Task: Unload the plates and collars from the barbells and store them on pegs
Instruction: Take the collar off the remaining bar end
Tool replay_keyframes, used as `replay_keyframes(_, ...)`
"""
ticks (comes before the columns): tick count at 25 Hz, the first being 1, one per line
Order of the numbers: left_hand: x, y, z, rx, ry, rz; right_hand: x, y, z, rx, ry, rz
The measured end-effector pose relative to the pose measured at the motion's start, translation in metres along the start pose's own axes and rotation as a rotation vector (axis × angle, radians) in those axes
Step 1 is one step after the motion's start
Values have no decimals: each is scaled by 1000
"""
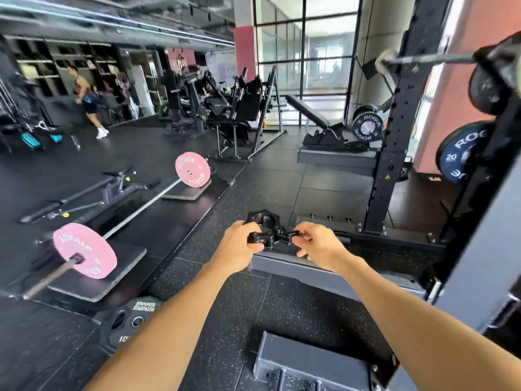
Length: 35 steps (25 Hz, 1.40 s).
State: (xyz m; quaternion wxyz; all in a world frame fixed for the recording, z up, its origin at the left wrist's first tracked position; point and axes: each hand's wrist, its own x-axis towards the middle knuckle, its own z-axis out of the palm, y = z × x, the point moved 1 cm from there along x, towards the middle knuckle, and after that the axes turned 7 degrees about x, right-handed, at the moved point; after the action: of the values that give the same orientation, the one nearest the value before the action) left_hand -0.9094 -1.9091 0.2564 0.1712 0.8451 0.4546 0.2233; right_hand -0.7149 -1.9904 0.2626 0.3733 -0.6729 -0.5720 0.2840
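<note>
— Where both arms reach forward, what is held?
— Item 1: black plastic clamp-style barbell collars (266, 231), apparently two hooked together, though how many I cannot tell for sure. Left hand (239, 245) grips the nearer one, fingers curled round it; right hand (315, 244) pinches the small lever end between thumb and fingertips. Held in the air over the speckled black rubber floor (225, 320), apart from any bar.
— And the barbell?
— Item 2: long steel barbell (141, 210) lying on the floor at left, resting on dark square rubber pads (112, 277). Item 3: round pink bumper plate (84, 251) on its near sleeve. Item 4: matching pink bumper plate (192, 169) on the far sleeve. Both plates upright.
— Storage?
— Item 5: black steel power rack (394, 153) at right. Item 6: dark blue bumper plate marked 20 (459, 153) hanging on the rack's side peg; a similar blue plate (367, 127) sits beyond the upright.
— Loose stock?
— Item 7: black gripped plate with white lettering (132, 323), leaning near the left forearm
</note>
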Motion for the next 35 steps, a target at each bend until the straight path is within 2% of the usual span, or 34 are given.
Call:
replay_keyframes(5,-62,54,-67,-41,123,118,-83,-70,-25,58,76,-68)
replay_keyframes(12,-106,128,-122,-111,232,168,-155,-138,-69,519,165,-6)
replay_keyframes(18,-127,194,-145,-195,275,205,-184,-168,-110,816,166,-63)
replay_keyframes(22,-151,234,-152,-268,238,207,-206,-164,-139,850,146,-114)
replay_keyframes(27,-176,270,-144,-516,248,48,-239,-151,-165,820,129,-113)
replay_keyframes(30,-185,289,-146,-664,186,-10,-261,-147,-174,800,119,-126)
replay_keyframes(35,-203,310,-154,-650,98,-10,-294,-150,-185,760,103,-157)
